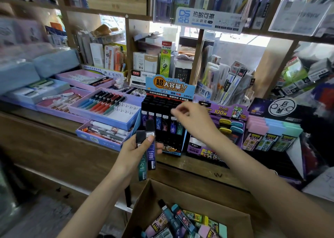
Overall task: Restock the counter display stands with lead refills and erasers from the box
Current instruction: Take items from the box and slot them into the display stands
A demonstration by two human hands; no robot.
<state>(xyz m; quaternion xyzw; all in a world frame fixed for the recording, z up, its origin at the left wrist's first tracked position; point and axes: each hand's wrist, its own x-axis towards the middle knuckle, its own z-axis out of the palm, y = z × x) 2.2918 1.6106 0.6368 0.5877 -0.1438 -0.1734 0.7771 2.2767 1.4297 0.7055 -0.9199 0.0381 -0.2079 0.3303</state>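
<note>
- Head view: two lead refill tubes [147, 147] are gripped upright between the thumb and curled fingers of the left hand [133, 153].
- The fingertips [174, 112] of the right hand [193, 119] are blurred just above the display stand [159, 104]; whether anything is pinched cannot be told.
- The cardboard box [180, 190], with erasers [204, 230] inside, is seen below both hands.

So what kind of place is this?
Most likely a stationery shop: pen trays on the counter, a lead-refill stand, and shelves crammed with packaged pens.
</note>
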